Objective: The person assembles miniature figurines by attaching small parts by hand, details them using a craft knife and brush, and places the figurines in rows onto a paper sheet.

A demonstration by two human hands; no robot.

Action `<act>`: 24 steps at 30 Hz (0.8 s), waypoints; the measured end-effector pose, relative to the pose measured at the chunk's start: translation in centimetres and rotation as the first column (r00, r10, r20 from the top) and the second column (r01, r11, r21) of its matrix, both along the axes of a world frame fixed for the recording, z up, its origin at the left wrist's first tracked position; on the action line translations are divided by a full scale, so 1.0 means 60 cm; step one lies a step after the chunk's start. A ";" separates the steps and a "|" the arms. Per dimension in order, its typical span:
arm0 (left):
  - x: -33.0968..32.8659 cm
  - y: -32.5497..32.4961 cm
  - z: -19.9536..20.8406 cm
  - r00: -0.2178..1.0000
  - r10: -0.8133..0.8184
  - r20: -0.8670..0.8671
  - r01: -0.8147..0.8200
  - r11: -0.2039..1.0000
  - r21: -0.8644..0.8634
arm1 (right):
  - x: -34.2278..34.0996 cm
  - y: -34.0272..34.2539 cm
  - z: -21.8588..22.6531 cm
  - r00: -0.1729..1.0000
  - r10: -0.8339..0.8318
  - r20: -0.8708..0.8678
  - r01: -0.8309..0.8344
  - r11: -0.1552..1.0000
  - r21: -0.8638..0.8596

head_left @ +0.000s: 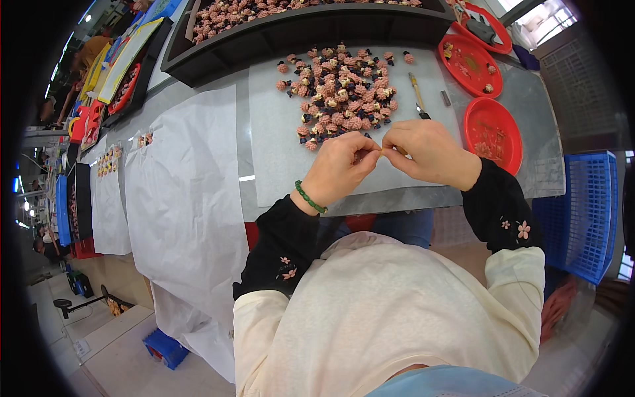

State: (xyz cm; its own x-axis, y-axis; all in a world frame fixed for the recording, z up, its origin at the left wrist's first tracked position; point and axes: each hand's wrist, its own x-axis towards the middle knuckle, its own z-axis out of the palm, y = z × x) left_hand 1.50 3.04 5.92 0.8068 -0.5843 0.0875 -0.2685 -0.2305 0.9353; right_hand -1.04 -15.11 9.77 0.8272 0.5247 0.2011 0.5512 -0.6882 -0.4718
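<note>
Fingertips pinched together, my left hand and my right hand meet over the near part of a white sheet. A bit of pink shows inside the left fingers; what it belongs to is mostly hidden. Something small and brownish peeks out under the right fingers, too covered to name. Just beyond both hands spreads a loose pile of small figurines with pink knobbly tops, cream middles and dark parts. A craft knife with a yellowish handle lies beyond my right hand, beside a short grey bar.
A large dark tray full of similar figurines stands at the back. Red plates with small scraps sit on the right, above a blue crate. White plastic sheeting drapes over the table's left side. Farther left are more trays.
</note>
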 end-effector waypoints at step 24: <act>0.002 0.006 -0.006 0.516 -0.362 -0.776 -0.516 0.592 -0.619 | -0.032 0.023 -0.060 0.704 -0.075 -0.706 0.679 0.361 0.639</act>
